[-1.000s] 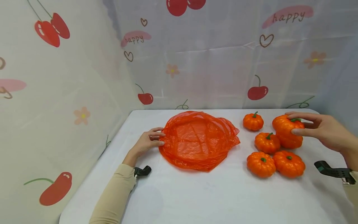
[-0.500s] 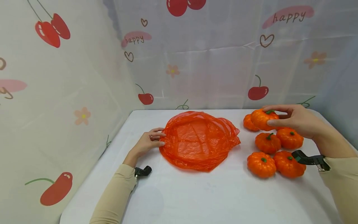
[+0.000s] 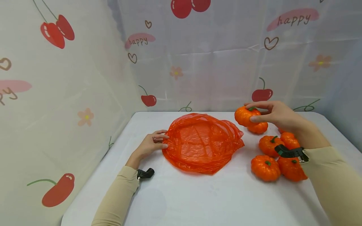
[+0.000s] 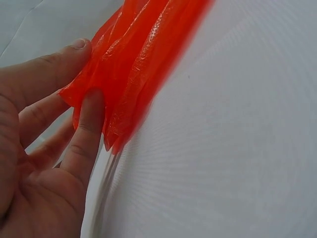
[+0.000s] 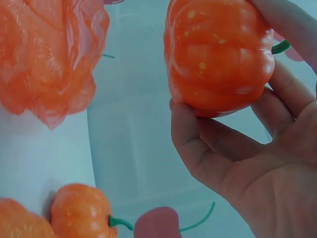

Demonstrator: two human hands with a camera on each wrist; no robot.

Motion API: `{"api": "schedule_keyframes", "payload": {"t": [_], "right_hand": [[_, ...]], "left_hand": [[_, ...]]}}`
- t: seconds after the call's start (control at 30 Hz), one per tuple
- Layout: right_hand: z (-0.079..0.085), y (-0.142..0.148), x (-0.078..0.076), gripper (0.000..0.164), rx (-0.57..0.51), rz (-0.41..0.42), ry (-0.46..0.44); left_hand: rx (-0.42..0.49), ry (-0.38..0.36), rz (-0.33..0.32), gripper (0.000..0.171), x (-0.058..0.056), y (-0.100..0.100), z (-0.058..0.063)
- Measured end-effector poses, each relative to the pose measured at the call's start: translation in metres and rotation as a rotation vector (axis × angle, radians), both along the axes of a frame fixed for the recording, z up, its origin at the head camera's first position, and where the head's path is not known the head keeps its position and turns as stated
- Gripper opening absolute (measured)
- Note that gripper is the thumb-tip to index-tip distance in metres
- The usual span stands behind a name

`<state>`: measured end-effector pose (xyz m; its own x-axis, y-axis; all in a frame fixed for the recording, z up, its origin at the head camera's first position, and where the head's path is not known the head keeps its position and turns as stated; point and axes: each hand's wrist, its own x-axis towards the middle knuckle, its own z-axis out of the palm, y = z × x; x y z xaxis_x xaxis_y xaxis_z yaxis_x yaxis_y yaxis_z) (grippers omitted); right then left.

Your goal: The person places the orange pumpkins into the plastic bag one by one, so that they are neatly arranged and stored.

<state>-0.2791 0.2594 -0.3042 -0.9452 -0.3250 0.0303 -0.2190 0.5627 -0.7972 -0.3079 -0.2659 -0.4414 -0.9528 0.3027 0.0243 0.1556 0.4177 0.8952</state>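
From the head, the raised right hand (image 3: 274, 114) holds a pumpkin (image 3: 244, 116) by its sides, right of the orange-red bag (image 3: 198, 141); only this view shows the other pumpkins (image 3: 266, 168) grouped on the table (image 3: 195, 201). The left wrist view shows the left hand's fingers (image 4: 89, 119) slightly parted, bag edge between them. The right wrist view reveals the pumpkin's yellow-speckled underside, fingers and thumb spread wide around it.

Right hand (image 3: 278, 115) and gripped pumpkin (image 3: 242, 116) shifted left, now nearer red bag (image 3: 202, 144).
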Motion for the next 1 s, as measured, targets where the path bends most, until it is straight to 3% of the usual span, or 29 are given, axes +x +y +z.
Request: {"api": "schedule_keyframes", "payload": {"t": [0.27, 0.63, 1.0], "right_hand": [[0.002, -0.032, -0.017, 0.050, -0.062, 0.057, 0.016], [0.002, -0.082, -0.043, 0.050, -0.132, 0.149, -0.047], [-0.017, -0.131, -0.068, 0.047, -0.132, 0.192, -0.041]], "left_hand": [[-0.004, 0.000, 0.003, 0.037, -0.001, -0.002, -0.001], [-0.003, 0.008, -0.013, 0.039, -0.002, -0.004, 0.002], [-0.003, 0.036, -0.044, 0.037, -0.005, -0.006, -0.002]]}}
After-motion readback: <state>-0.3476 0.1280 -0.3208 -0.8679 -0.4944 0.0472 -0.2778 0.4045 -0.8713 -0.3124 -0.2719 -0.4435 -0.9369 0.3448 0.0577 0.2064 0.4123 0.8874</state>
